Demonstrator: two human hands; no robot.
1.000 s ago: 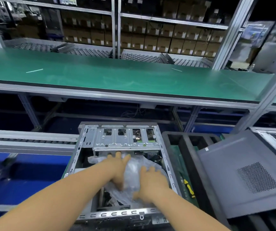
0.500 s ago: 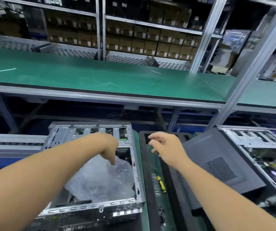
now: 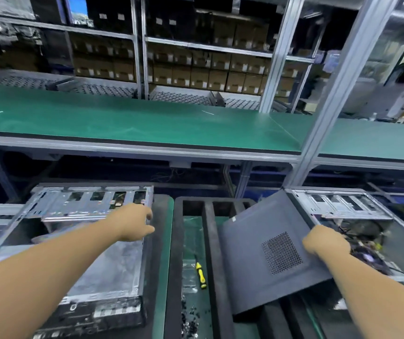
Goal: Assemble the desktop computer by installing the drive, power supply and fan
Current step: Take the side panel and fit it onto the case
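Matt dark side panel (image 3: 264, 255), bare metal case (image 3: 93, 209), green mat (image 3: 147, 123).

Both forearms bare right up to the frame's edge, no sleeves; left hand (image 3: 135, 222) and right hand (image 3: 325, 242) ungloved.

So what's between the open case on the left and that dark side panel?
Head view: a black foam tray holding a yellow screwdriver and loose screws.

left hand (image 3: 132, 222) loosely extended, right hand (image 3: 325, 242) curled, gripping
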